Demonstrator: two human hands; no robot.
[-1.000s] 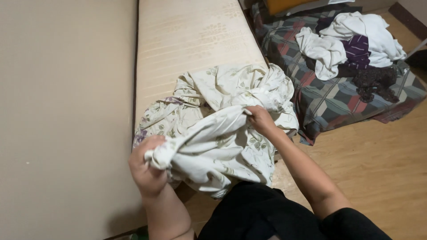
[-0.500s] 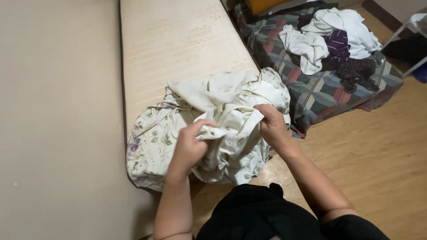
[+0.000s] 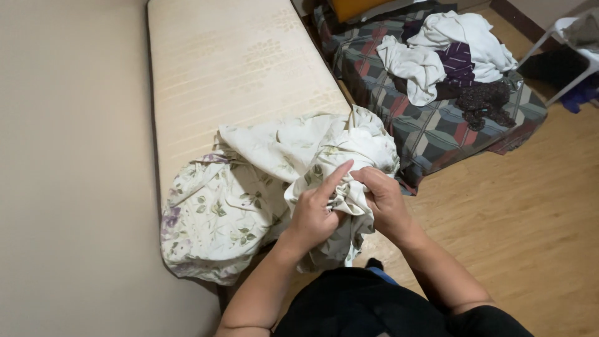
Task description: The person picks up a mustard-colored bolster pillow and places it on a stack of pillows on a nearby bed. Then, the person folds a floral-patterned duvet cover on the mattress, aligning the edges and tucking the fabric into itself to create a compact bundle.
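Both hands at the foot of the mattress (image 3: 224, 68), close together over my lap.

My left hand (image 3: 315, 215) is closed on a gathered edge of the floral bedsheet (image 3: 249, 181): thumb and lower fingers pinch the bunched fabric, index finger held out straight along the cloth, pointing up and to the right.

My right hand (image 3: 384, 200) is just beside it, fingers curled shut over the same ruffled edge, knuckles up. The two hands touch or nearly touch at the fabric; I cannot tell which.

The sheet is cream with green leaf and purple flower print. Most of it lies in a crumpled heap on the near end of the bare cream mattress, spilling over the end corner; the part I hold hangs down off the edge toward my dark clothing.

The mattress runs away from me along a plain beige wall (image 3: 68, 156) on the left.

To the right, on the wooden floor (image 3: 530, 224), a second bed in a checked cover (image 3: 430, 125). On it, well apart from my hands, a pile of clothes (image 3: 458, 59): white pieces, one purple striped, one dark.

Far right, a white plastic chair leg (image 3: 577, 72).
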